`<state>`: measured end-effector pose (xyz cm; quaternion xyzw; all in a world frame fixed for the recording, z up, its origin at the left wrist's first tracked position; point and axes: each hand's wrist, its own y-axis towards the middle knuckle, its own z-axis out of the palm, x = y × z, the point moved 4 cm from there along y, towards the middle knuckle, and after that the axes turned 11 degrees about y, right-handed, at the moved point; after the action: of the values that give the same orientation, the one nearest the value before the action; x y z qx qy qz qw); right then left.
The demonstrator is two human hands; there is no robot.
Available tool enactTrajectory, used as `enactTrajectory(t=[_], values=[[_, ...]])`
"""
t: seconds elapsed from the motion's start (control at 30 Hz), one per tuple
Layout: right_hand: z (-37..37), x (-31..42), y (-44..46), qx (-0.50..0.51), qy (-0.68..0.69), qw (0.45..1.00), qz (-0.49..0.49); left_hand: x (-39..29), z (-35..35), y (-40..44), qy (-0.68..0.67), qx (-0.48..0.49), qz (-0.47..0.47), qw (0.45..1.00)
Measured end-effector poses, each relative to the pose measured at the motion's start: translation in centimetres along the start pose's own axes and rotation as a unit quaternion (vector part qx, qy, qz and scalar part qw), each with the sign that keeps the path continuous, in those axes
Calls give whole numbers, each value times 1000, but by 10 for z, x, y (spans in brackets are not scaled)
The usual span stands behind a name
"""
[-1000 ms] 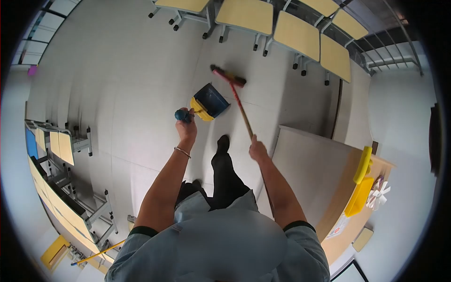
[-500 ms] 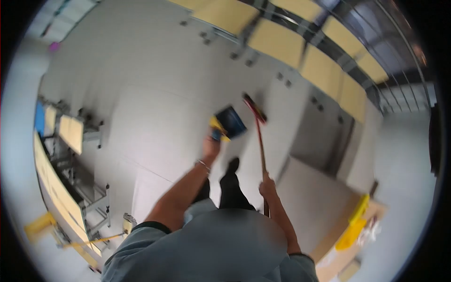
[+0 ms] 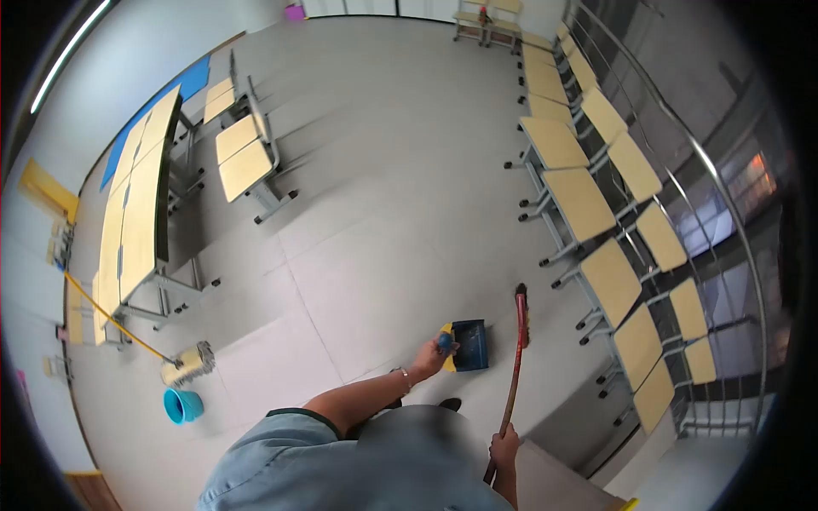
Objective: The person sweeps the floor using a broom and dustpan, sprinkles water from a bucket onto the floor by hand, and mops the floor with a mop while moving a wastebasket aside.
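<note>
A: The fingers of your left hand (image 3: 429,361) are wrapped around the handle of the dustpan (image 3: 470,345), and those of your right hand (image 3: 504,447) grip the broom (image 3: 515,375) by its brown stick.

B: So the dustpan is ahead of you, low over the floor (image 3: 383,213). I can't tell whether its edge touches. If you tilt that edge up, loose bits could slide underneath.

A: Mind the gap as well. The broom head (image 3: 522,311) is to the right of the dustpan and apart from it, so too hard a stroke could flick things past the opening.

B: And swing wide to your right, and you could bang the legs of the desks (image 3: 579,203).

A: Your stick's near end is close to your body; a sharp pull might jab you.

B: Your shoe (image 3: 450,404) is near the dustpan, too. A careless step could kick it askew.
</note>
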<state>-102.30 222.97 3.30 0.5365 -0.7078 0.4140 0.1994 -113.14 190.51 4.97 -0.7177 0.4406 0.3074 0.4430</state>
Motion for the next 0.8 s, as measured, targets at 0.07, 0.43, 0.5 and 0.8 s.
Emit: enactTrajectory(t=[0.07, 0.43, 0.5, 0.8], values=[[9, -2, 17, 18, -30, 999, -5, 19, -35, -18, 2, -36, -4, 999], [67, 94, 46, 260, -42, 964, -18, 116, -130, -90, -8, -305, -131, 943], [74, 115, 60, 287, -55, 952, -89, 135, -141, -88, -23, -362, -131, 923], [115, 173, 141, 323, -53, 932, -155, 142, -216, -63, -108, -496, -139, 850]])
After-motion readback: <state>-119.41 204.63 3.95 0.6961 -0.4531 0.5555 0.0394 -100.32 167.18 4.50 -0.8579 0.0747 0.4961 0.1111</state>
